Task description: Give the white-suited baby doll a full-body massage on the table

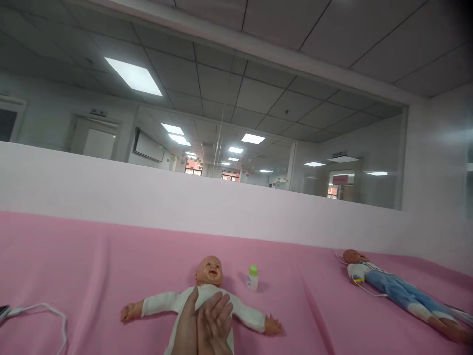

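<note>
A broad pink sheet (92,266), soft and slightly creased, covers the surface before you and runs back to a smooth white wall (148,192) topped by a long glass pane. On that sheet, right in front of you, lies a baby doll (209,276) on its back, its hard plastic head smooth and rounded, its arms spread wide in a white knit top. Both your hands rest flat on its chest, one laid over the other: your left hand (186,325) lies underneath with the thumb pointing up toward the doll's neck, and your right hand (216,320) lies across it, fingers spread and uncurled (neither hand grips anything). Off to your right, well apart, a second doll (399,291) in blue trousers lies stretched out, a thin white wire trailing by its head. A white cable (44,310) loops on the sheet at your far left. Just beside the near doll's head stands a small clear bottle (252,278) with a green cap.
</note>
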`<state>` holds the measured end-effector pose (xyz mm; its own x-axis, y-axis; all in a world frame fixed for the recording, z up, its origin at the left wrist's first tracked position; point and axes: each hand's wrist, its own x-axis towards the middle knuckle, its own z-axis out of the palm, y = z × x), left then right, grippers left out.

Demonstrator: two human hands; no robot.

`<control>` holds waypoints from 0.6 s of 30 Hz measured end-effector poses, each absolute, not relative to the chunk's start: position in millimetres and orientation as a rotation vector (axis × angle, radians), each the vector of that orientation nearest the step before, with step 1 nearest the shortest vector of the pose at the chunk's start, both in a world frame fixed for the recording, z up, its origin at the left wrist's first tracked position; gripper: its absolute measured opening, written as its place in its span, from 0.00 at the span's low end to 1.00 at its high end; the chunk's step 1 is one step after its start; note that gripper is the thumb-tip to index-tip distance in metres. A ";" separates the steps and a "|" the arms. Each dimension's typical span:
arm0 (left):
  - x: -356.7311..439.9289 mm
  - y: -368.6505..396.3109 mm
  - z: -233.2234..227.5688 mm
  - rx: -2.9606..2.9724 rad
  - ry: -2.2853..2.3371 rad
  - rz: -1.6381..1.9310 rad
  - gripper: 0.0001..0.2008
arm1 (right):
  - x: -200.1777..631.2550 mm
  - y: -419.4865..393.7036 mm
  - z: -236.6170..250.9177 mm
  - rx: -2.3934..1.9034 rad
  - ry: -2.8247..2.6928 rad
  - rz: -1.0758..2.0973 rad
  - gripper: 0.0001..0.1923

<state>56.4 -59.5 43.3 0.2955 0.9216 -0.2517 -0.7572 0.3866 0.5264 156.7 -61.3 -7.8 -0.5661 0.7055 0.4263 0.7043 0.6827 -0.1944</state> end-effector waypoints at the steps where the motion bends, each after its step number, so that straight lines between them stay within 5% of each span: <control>1: 54.3 -68.8 38.6 0.297 0.555 1.141 0.35 | 147.2 -68.2 -6.2 -1.099 -2.440 0.012 0.41; 9: 19.2 -124.8 80.6 0.244 0.439 1.241 0.35 | 172.0 -144.9 64.4 -0.961 -2.523 0.123 0.50; 18: 5.3 -139.9 66.5 0.264 0.542 1.238 0.36 | 136.9 -190.6 33.4 -0.808 -2.546 0.181 0.51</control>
<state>5.3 -139.9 66.5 0.2225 0.9431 -0.2471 -0.8212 0.3179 0.4739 136.9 -190.6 33.4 -0.7214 0.5740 0.3875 0.5133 0.8188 -0.2572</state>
